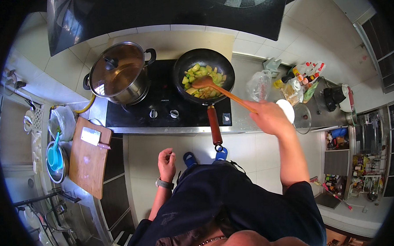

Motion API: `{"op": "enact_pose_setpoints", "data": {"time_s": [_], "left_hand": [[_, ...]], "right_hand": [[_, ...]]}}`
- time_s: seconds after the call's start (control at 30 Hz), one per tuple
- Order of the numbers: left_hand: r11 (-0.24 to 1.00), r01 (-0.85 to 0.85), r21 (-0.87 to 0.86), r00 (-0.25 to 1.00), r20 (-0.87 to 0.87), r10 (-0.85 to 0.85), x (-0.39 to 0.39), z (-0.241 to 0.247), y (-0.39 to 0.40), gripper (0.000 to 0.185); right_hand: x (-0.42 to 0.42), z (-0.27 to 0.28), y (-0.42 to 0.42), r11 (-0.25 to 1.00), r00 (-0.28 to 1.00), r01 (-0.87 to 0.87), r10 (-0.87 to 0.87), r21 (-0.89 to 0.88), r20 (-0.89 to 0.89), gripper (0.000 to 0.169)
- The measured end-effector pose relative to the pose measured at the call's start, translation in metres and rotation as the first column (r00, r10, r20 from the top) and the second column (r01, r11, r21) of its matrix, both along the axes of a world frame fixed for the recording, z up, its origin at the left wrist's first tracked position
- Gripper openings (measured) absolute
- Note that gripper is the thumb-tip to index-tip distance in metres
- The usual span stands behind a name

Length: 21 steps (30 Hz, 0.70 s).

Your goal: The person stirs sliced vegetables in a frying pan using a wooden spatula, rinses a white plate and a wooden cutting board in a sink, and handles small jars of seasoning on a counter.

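Observation:
My right hand (268, 116) grips the handle of a wooden spatula (230, 95). Its broad head rests among chopped green and pale vegetable pieces (211, 71) in a black wok (225, 59). The wok sits on the right side of a black glass gas hob (163, 114), its reddish-brown handle (214, 125) pointing towards me. Away from the wok, my left hand (166, 164) hangs in front of the counter beside my body, fingers loosely curled and holding nothing visible. On the hob's left side stands a steel stockpot (130, 97) under a glass lid (122, 68).
A cleaver (91, 136) lies on a wooden chopping board (86, 167) at left. Beside it, a turquoise ladle (55, 159) rests in a metal bowl (66, 168). To the right are a plastic bag (259, 85), a white bowl (286, 110), a glass lid (304, 120) and several bottles (305, 73). The range hood (165, 9) overhangs the hob.

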<state>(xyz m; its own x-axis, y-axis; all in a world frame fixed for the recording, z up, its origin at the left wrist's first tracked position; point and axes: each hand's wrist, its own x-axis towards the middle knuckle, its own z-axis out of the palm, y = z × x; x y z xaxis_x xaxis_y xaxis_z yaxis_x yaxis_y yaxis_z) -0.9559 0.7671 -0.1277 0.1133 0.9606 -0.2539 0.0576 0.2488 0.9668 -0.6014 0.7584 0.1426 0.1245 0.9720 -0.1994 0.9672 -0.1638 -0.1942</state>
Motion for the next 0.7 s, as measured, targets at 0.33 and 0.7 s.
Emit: {"op": "enact_pose_setpoints", "data": {"time_s": [0.33, 0.7], "left_hand": [[0.998, 0.059, 0.011, 0.996, -0.064, -0.058, 0.001, 0.002, -0.003, 0.02], [0.998, 0.06, 0.004, 0.995, -0.084, -0.059, 0.015, -0.004, -0.006, 0.02]], "right_hand": [[-0.013, 0.01, 0.014, 0.995, 0.998, 0.016, -0.009, -0.102, 0.063, 0.043], [-0.015, 0.003, 0.016, 0.996, 0.995, -0.029, 0.037, -0.085, 0.097, 0.045]]}}
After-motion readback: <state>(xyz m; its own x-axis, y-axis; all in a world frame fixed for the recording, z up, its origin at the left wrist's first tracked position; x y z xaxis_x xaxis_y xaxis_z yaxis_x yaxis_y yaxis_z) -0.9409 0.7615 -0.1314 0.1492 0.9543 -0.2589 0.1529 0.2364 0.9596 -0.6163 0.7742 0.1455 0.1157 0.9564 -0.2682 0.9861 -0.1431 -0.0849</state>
